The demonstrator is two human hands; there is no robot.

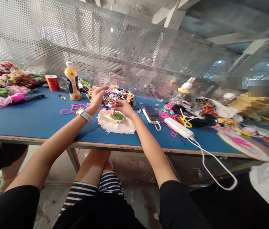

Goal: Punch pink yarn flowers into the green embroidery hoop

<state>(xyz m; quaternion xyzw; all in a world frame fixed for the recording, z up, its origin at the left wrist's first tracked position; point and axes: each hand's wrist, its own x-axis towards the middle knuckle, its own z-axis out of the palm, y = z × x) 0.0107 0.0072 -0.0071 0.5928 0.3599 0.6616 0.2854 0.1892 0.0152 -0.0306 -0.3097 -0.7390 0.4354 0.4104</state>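
Both arms reach forward from black sleeves, bare from above the elbow. The left hand (98, 97) is raised, wrist bent back, its grip loose with fingers spread and curled toward the far side; a watch sits on that wrist. The right hand (122, 107) is lower and just right of it, fingers pinched together, pointing down.

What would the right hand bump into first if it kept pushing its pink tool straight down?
Probably the green stitched patch on the white cloth; the right hand points its pink tool there.
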